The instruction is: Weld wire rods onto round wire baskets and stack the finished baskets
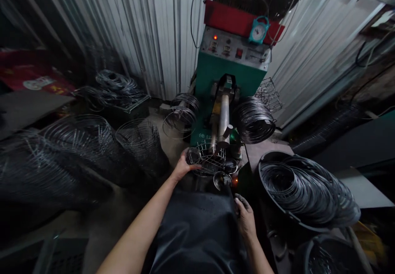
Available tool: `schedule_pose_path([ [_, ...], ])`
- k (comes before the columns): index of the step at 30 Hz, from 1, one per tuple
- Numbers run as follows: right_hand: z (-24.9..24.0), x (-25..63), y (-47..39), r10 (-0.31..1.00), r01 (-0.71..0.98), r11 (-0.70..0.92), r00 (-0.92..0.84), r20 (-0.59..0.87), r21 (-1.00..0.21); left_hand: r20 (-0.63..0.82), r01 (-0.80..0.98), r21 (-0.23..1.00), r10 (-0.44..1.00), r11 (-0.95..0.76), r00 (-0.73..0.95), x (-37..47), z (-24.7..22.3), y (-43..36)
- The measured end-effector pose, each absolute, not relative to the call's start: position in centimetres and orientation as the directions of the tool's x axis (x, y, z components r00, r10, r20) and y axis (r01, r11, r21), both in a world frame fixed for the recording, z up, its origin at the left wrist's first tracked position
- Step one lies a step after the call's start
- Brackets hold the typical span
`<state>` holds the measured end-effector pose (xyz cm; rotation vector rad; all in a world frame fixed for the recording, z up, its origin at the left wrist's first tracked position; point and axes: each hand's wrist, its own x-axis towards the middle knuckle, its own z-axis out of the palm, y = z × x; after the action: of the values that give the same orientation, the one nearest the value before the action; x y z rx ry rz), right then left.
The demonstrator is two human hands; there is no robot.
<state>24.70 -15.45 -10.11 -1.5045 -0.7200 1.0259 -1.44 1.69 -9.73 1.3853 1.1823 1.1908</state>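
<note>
The fingers of the left hand [184, 166] curl around the near left rim of a round wire basket frame [209, 159], thumb along the edge, clamped on the wire. The frame sits at the front of the green machine [222, 74], directly beneath the machine's grey metal arm [223, 115], which points down toward its centre. The right hand [245, 217] hangs lower and to the right, well apart from the frame, its grimy fingers loosely bent and together, holding nothing that can be made out; it lies just beside the dark apron [197, 228] covering the person's lap. To the right of that hand a black tub [271, 208] holds a heap of wire rings [308, 191]. More coils of wire hang on either side of the machine, and stacks of finished wire frames [80, 142] lie on the left. Above, the machine carries a red top panel [234, 19] and a small teal dial scale [258, 30], backed by a corrugated metal wall [148, 31].
</note>
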Motion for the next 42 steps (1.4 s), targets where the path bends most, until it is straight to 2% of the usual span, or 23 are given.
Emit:
schedule_pose_path([
  [2,-11.2,24.2,-16.4,0.919,0.148,-0.168,0.383,-0.1,-0.975,0.059,-0.069,0.996,0.997,-0.056,0.051,-1.0,-10.3,1.5],
  [4,-12.1,24.0,-17.4,0.952,0.329,-0.13,0.306,-0.025,-0.935,0.035,-0.15,0.988,0.998,-0.027,0.054,-0.8,-10.1,1.3],
  [8,-10.4,24.1,-17.8,0.992,0.558,-0.018,0.112,0.054,-0.83,0.049,-0.113,0.993,0.994,-0.038,0.101,-1.4,-9.0,-0.6],
  [12,-4.1,22.3,-15.6,0.974,0.675,0.226,-0.166,0.154,-0.703,0.175,0.183,0.963,0.975,-0.198,0.135,-2.1,-7.3,-4.2],
  [14,-1.2,20.7,-13.9,0.974,0.777,0.226,-0.2,0.111,-0.588,0.236,0.398,0.871,0.956,-0.287,0.173,-1.8,-5.8,-5.8],
  [17,0.9,18.5,-11.5,0.983,0.879,0.172,-0.183,0.018,-0.445,0.268,0.646,0.67,0.93,-0.367,0.25,-0.6,-3.0,-7.4],
  [19,0.9,17.4,-10.6,0.992,0.9,0.124,-0.121,0.034,-0.418,0.275,0.718,0.57,0.916,-0.4,0.292,0.2,-1.4,-7.9],
  [22,-0.4,16.6,-10.4,0.991,0.877,0.102,-0.047,0.127,-0.47,0.28,0.749,0.518,0.909,-0.414,0.309,0.9,-0.2,-8.1],
  [26,-1.6,17.1,-10.9,0.943,0.709,0.33,-0.219,0.249,-0.623,0.243,0.731,0.563,0.923,-0.386,0.3,0.7,-0.2,-7.8],
  [29,-1.2,18.0,-11.0,0.896,0.634,0.44,-0.36,0.26,-0.636,0.217,0.713,0.594,0.928,-0.373,0.304,0.5,-0.3,-7.4],
  [33,-0.5,18.4,-10.4,0.869,0.61,0.482,-0.424,0.255,-0.629,0.198,0.712,0.591,0.923,-0.38,0.329,0.4,-0.2,-6.6],
  [42,-1.7,18.5,-8.8,0.856,0.611,0.512,-0.42,0.301,-0.604,0.179,0.685,0.611,0.912,-0.397,0.369,0.5,-0.7,-4.6],
])
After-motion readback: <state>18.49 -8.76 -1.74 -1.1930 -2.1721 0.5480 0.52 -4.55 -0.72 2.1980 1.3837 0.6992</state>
